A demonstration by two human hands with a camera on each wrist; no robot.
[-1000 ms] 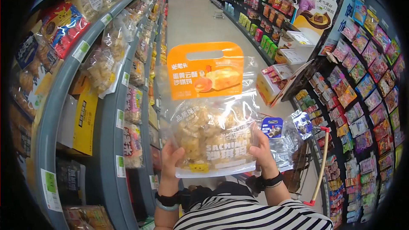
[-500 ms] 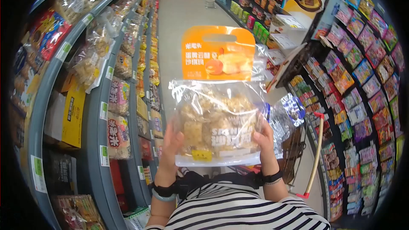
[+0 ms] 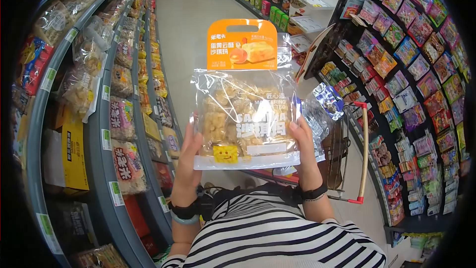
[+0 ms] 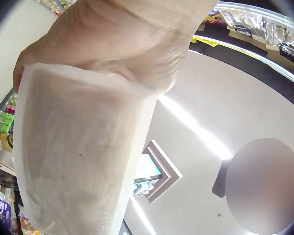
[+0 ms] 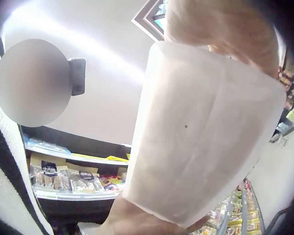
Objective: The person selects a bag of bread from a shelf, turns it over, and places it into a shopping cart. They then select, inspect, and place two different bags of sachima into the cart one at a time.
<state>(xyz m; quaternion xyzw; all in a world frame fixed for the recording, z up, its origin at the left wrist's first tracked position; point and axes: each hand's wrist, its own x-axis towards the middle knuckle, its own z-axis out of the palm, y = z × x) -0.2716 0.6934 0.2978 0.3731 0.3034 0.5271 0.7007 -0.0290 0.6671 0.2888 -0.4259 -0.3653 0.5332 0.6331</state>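
Both hands hold up a clear plastic bag of sachima [image 3: 245, 114] with an orange header that has a cut-out handle. My left hand [image 3: 187, 151] grips its lower left side, and my right hand [image 3: 303, 136] grips the lower right, thumb on the front. Fingers behind the bag are hidden. In the left wrist view, the pale bottom of the bag [image 4: 83, 147] fills the space below the left hand [image 4: 117, 49]. The right wrist view shows the same bottom [image 5: 201, 132] between the right hand [image 5: 220, 24] and the left hand [image 5: 142, 215].
Shelves of packaged snacks [image 3: 126, 166] line the left, with a yellow box [image 3: 74, 154] on one. A rack of small candy bags [image 3: 414, 89] stands on the right. Beyond my right hand is a cart with a red-ended handle [image 3: 365, 154], near a blue-topped clear bag [image 3: 325, 104].
The head view has swung down and to the right, so the shelves and aisle shift left and up. Both hands keep hold of the bag, which sits higher in the picture.
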